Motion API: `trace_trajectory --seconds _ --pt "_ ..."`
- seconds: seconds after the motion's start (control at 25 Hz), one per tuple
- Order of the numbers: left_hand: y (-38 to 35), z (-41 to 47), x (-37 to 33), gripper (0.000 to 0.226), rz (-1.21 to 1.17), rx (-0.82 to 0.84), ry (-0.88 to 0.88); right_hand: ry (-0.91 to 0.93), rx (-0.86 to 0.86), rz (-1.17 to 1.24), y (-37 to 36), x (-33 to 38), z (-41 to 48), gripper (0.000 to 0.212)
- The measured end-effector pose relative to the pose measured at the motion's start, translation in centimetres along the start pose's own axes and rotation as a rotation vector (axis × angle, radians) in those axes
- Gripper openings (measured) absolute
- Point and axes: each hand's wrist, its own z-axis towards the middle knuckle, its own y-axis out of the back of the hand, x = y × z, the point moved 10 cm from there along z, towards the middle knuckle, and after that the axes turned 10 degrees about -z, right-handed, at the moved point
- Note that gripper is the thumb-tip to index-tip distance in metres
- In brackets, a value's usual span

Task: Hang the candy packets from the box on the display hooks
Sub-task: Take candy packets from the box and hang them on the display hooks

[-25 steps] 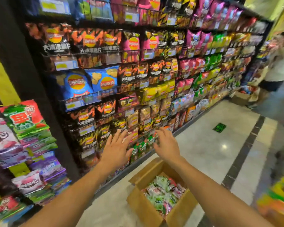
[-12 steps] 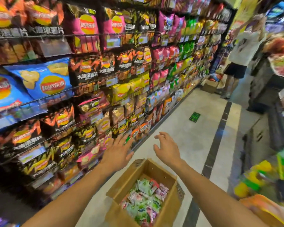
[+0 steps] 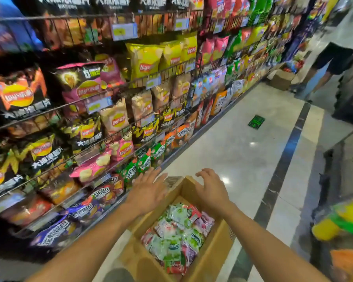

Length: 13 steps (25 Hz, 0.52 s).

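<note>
An open box (image 3: 207, 259) of plain brown corrugated cardboard stands on the glossy pale stone floor (image 3: 232, 139). Its flaps are folded outward, and the far flap shows a printed barcode-like patch. Inside lies a loose heap of candy packets (image 3: 177, 235): small, crinkly, shiny plastic pouches in green, white, pink and red, filling the bottom of the box.

Both hands hover over the far end of the box, palms down, holding nothing. The left hand (image 3: 148, 191) is above the box's far left corner, fingers straight and slightly spread. The right hand (image 3: 211, 191) is above the far right wall, fingers apart and curled loosely downward. The packets lie below and nearer the person than the fingertips, not touched by either hand.

Left of the box runs a black wire rack (image 3: 118, 92) packed with puffy foil chip bags (image 3: 145, 60). Beyond the box, a second carton sits on the floor by the rack.
</note>
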Motion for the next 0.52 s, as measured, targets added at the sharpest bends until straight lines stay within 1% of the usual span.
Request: trace_trajectory --seconds 0.04,0.08,0.16,0.28,0.32,0.44,0.48,0.52 --pt "-3.3 0.3 1.1 0.097 -0.022 0.005 0.004 0.008 0.025 -0.007 -3.5 -1.2 0.5 0.045" --pt "-6.7 0.5 2.2 0.097 -0.037 0.019 0.009 0.012 0.054 -0.024 -7.2 -2.3 0.8 0.048" --pt "-13.8 0.8 4.5 0.088 -0.065 0.076 0.023 0.013 0.121 -0.054 -14.9 -4.3 1.1 0.048" --pt "-23.6 0.8 7.5 0.082 -0.06 0.137 0.043 0.014 0.215 -0.072 -25.5 -6.8 0.5 0.045" --pt "-26.4 0.7 8.6 0.084 -0.074 0.164 0.059 0.022 0.239 -0.081 -28.6 -7.4 0.2 0.045" --pt "-34.8 0.6 11.8 0.112 -0.133 0.227 0.072 0.063 0.334 -0.116 -38.9 -9.2 -0.6 0.043" --pt "-36.8 0.5 12.6 0.115 -0.175 0.242 0.088 0.067 0.38 -0.108 -41.9 -9.6 -0.8 0.042" --pt "-38.4 0.3 13.3 0.11 -0.229 0.249 0.104 0.069 0.426 -0.09 -44.9 -9.8 -1.2 0.042"
